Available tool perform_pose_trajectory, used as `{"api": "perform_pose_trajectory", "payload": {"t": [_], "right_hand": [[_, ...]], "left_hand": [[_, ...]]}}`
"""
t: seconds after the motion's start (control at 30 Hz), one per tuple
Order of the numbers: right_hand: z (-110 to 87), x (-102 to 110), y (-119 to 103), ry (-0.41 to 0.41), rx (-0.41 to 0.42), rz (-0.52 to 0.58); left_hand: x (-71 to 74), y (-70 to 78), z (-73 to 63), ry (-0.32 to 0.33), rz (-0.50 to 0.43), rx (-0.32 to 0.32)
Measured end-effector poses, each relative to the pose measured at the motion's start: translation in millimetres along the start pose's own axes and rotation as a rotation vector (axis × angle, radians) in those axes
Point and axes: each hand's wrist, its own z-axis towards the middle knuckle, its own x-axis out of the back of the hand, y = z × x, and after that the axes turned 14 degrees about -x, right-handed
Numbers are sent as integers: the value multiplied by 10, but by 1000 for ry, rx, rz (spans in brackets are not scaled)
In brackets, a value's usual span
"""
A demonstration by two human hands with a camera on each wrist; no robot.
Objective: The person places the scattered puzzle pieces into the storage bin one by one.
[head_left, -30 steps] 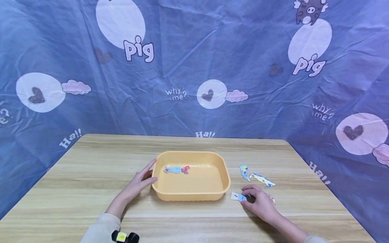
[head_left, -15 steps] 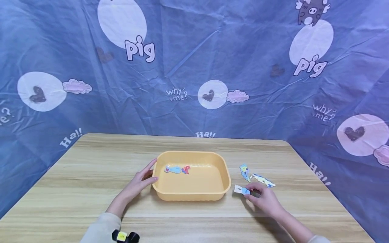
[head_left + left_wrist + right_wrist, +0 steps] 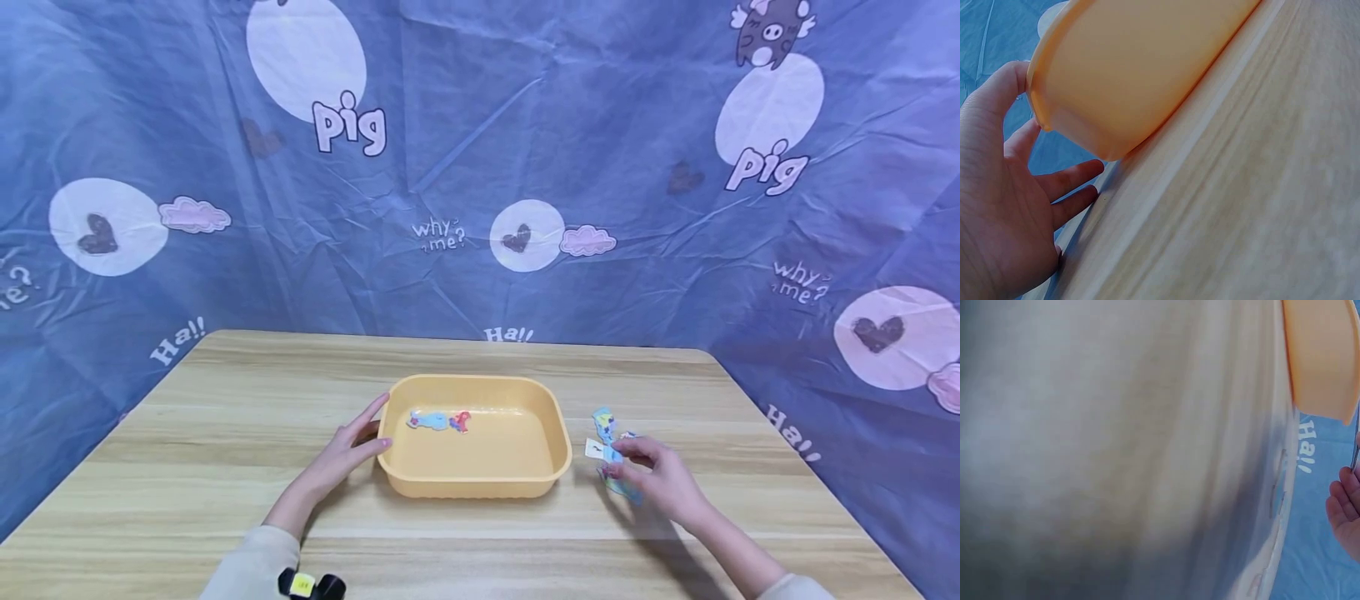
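My left hand point(image 3: 341, 454) rests against the left rim of a yellow plastic basin point(image 3: 472, 486), thumb and index finger apart along it. In the left wrist view its other fingers point(image 3: 1075, 181) extend below the rim without holding anything. My right hand point(image 3: 667, 483), just right of the basin, pinches a flat cutout point(image 3: 595, 449) with a white end and a blue part. A colourful flat piece point(image 3: 628, 490) shows below those fingers. Only a thin edge appears at the right hand point(image 3: 1347, 506) in the right wrist view.
Inside the basin lie a light blue cutout point(image 3: 430, 421) and a red one point(image 3: 460, 422). A blue and yellow cutout point(image 3: 603, 423) lies on the wooden table point(image 3: 262, 400) beyond the right hand, which partly covers another. Blue printed cloth point(image 3: 450, 167) hangs behind.
My right hand has lifted the white and blue cutout and moved it away from me. More of a colourful piece now shows below the fingers. The left hand stays at the basin.
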Motion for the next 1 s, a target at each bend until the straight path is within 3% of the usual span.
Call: {"api": "perform_pose_trajectory", "payload": {"t": [0.2, 0.43, 0.77, 1.0], "right_hand": [[66, 68, -100, -12, -12, 11], [176, 101, -217, 16, 53, 41], [368, 81, -388, -45, -26, 73], [456, -26, -504, -78, -57, 166]], "left_hand": [[-6, -1, 5, 6, -1, 11], [-6, 9, 7, 16, 4, 18], [-7, 24, 5, 20, 19, 24], [-7, 23, -8, 14, 14, 15]]}}
